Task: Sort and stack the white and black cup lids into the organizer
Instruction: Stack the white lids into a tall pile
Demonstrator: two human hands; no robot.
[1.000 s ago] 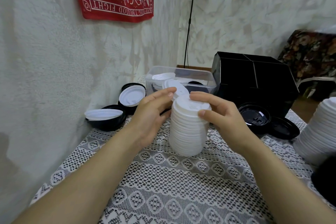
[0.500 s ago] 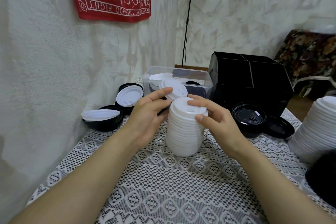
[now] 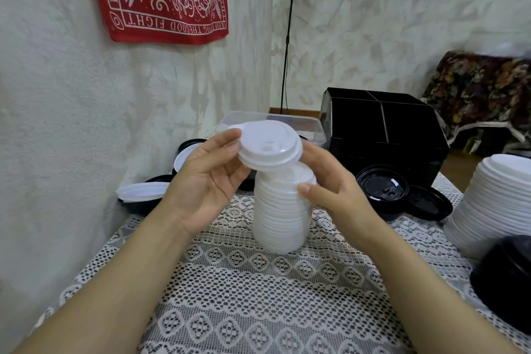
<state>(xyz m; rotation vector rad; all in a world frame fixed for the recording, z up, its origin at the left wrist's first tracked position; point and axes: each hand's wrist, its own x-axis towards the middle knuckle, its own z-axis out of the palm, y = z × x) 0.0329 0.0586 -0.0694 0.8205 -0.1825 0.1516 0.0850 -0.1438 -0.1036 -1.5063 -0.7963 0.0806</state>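
A tall stack of white lids stands on the lace tablecloth at the middle. My left hand pinches one or two white lids by the rim, lifted and tilted just above the stack. My right hand grips the top of the stack from the right, thumb on its front. The black organizer with its divided compartments stands behind to the right. Black lids lie in front of it.
A clear plastic bin sits behind the stack. Black and white lids lie at the left by the wall. A second white stack and a black stack stand at the right edge. A floral chair is beyond.
My left hand has lifted a white lid off the top of the stack and raised it. My right hand stays on the stack. The camera moved closer.
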